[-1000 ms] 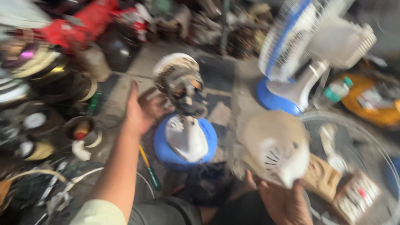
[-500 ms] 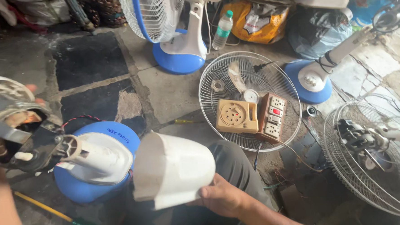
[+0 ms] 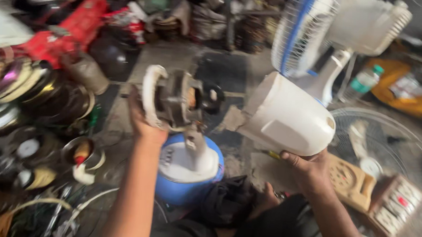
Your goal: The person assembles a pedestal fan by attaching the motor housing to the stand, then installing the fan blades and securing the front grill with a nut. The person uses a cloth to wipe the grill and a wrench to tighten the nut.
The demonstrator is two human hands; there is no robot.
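The left hand (image 3: 142, 122) is gripping the bare fan motor (image 3: 174, 100) from its left side, fingers curled round the white front ring, holding it up above the fan's blue and white base (image 3: 187, 172). The motor is sitting on top of a short white neck (image 3: 196, 144) that is rising from that base, and the base is standing on the floor just in front of the person's knees.

The right hand (image 3: 308, 170) is closed under the white plastic motor cover (image 3: 289, 117), fingers wrapped round its lower edge. The cover is being held in the air to the right of the motor, tilted, with its wide open mouth facing left toward the motor and its narrow rounded end pointing right. Cover and motor are near each other but apart.

Behind the cover, a whole blue and white fan (image 3: 338, 38) is standing upright on the floor. To the right, a round wire fan guard (image 3: 409, 141) is lying flat, carrying a tan switch box (image 3: 350, 179) and a brown socket board (image 3: 397, 207). A green-capped bottle (image 3: 362, 82) is lying near the standing fan. On the left, a heap of metal parts and coils (image 3: 36, 106) is crowding the floor, blurred.
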